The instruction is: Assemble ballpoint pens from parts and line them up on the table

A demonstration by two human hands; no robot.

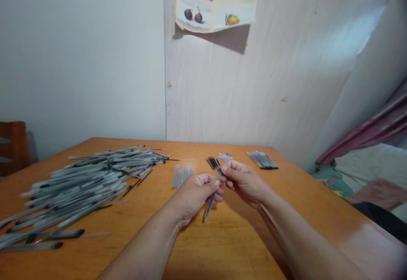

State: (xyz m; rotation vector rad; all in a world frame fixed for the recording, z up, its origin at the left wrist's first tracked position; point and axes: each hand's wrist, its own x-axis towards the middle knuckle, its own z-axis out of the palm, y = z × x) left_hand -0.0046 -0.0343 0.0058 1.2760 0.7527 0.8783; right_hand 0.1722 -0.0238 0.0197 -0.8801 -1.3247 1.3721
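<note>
Between my two hands is a slim pen (210,205), slanted with its pointed end toward me. My left hand (199,193) pinches its barrel around the middle. At the far end of the pen, the fingertips of my right hand (238,178) are closed on it; whether they grip the pen itself or a small part at its end is hidden. Just beyond my hands lie dark thin pen pieces (212,162) and a few pale small pieces (225,157). Clear pen barrels (181,175) rest in a row behind my left hand.
A large loose heap of pens and refills (95,178) covers the left of the wooden table (210,254). Several pens with black ends (262,160) are lined up at the back right. A chair (14,146) stands at left; cloth (369,165) lies off the right side.
</note>
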